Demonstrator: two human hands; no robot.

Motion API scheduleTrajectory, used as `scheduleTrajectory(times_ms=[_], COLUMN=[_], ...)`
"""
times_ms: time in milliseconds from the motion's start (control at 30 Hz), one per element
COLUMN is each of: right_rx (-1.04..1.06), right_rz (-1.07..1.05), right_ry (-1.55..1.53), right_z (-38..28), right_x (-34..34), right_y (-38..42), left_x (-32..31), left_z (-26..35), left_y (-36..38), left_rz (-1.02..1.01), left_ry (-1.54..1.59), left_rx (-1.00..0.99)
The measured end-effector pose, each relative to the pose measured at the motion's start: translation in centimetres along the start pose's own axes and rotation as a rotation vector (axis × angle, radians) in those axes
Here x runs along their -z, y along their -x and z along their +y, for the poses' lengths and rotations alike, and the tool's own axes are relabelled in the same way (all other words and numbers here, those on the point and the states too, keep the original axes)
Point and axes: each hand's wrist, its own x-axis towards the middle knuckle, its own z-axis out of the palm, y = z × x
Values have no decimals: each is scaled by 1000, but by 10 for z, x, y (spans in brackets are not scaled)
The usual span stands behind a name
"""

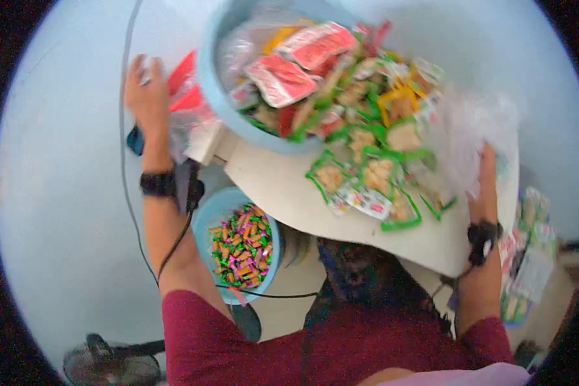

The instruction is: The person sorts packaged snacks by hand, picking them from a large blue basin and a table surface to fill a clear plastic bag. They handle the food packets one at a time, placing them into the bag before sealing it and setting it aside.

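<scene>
We count two blue containers: a large basin (213, 96) on the white counter (270, 183), and a smaller bucket (275, 257) below it, filled with small bright wrapped pieces (241, 248), too many to number. Two red-and-white packets (282, 80) lie uppermost in the basin. A heap of packets stretches past its right rim onto the counter, where three green-edged packets (377, 174) lie toward the front; the rest overlap too much for us to count. One clear plastic bag (479, 125), blurred, is at the counter's right side.

Our left hand (147, 96) is raised left of the basin, near a red wrapper (185, 83). Its fingers are bent and a little parted, with a pale spot between them; we cannot tell whether they pinch anything. Our right hand (487, 168) is at the clear bag, which largely hides its fingers, so we cannot tell how far they close.
</scene>
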Motion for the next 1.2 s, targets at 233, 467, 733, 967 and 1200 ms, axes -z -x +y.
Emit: scheduleTrajectory(times_ms=[233, 467, 733, 967, 1200], right_rx=[133, 377, 211, 40, 21], right_rz=[29, -181, -306, -405, -384], right_ry=[876, 1032, 987, 498, 543], right_z=[-10, -4, -11, -18, -21], right_x=[0, -42, -68, -67, -51], right_y=[1, 34, 51, 54, 34], left_x=[63, 43, 24, 21, 56], left_z=[202, 297, 304, 276, 241], left_y=[106, 168, 187, 178, 144], left_rz=[-459, -679, -671, -475, -422], left_ry=[868, 763, 801, 840, 1095], left_rx=[-82, -435, -331, -205, 358])
